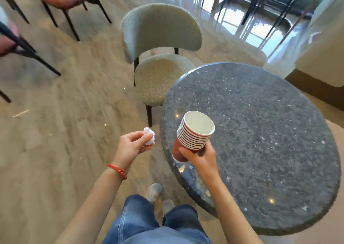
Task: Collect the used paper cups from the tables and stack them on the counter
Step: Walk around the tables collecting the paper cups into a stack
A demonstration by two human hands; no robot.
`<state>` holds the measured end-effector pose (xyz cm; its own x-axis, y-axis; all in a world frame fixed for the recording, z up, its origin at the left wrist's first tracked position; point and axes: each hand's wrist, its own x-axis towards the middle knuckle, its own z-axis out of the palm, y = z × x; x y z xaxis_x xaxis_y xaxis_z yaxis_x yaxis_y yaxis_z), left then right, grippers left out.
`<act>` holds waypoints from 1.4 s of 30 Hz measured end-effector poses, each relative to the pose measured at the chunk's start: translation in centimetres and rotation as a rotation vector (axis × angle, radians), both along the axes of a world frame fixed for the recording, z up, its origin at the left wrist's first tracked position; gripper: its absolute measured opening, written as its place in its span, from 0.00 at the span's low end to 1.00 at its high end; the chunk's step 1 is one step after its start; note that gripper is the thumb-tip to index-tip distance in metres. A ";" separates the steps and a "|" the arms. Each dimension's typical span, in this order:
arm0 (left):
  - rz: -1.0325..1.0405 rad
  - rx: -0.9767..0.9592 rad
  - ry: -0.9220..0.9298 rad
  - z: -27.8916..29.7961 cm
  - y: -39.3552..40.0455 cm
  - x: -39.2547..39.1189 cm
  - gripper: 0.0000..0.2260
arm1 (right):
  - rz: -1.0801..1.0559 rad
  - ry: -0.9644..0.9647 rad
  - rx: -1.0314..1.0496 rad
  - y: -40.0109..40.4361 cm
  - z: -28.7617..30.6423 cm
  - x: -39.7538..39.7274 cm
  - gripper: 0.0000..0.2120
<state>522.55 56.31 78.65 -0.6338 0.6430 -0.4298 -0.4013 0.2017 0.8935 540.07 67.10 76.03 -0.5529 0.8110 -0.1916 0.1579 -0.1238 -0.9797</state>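
The round dark speckled stone worktop (pixel 260 132) fills the right side, and no cup stands on the part of it that is visible. Behind it is a grey-green upholstered chair with dark legs (pixel 160 57), on a beige polished floor (pixel 65 104). No counter can be seen here.

The nested stack of red paper cups with white insides (pixel 193 133) is in the air over the near left edge of the worktop, tilted so that the open mouth looks up and to the right. Smallest is a crumpled white paper ball (pixel 149 136), held to the left of the worktop, over the floor.

In my judgement this table is finished and the step now is to carry the stack away. To do it well, the person should keep the stack more upright and hold it low around the bottom cups, so that the upper cups do not slide out.

The right hand (pixel 202 158) reaches forward with the palm turned inward, and its fingers (pixel 186 153) are curled around the lower part of the stack. The left hand (pixel 130 146) is raised, and it pinches the paper ball between thumb and fingertips.
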 end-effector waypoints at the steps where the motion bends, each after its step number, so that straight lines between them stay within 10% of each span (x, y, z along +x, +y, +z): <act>1: 0.054 -0.001 -0.008 0.0 -1.0 0.4 0.04 | 0.051 0.005 0.000 -0.1 0.1 -0.2 0.39; 19: 0.955 -0.021 0.011 0.4 -24.1 -5.0 0.03 | 0.854 0.042 0.014 -14.8 -0.3 -19.0 0.25; 42: 1.237 0.002 0.066 -3.1 -46.0 -36.9 0.03 | 1.073 0.051 0.044 -34.9 -4.2 -57.8 0.19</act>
<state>485.66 10.32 75.53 -0.8358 -0.4026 -0.3733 -0.2747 -0.2821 0.9192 482.23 32.23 71.84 -0.9866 -0.0976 -0.1306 0.1219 0.0904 -0.9884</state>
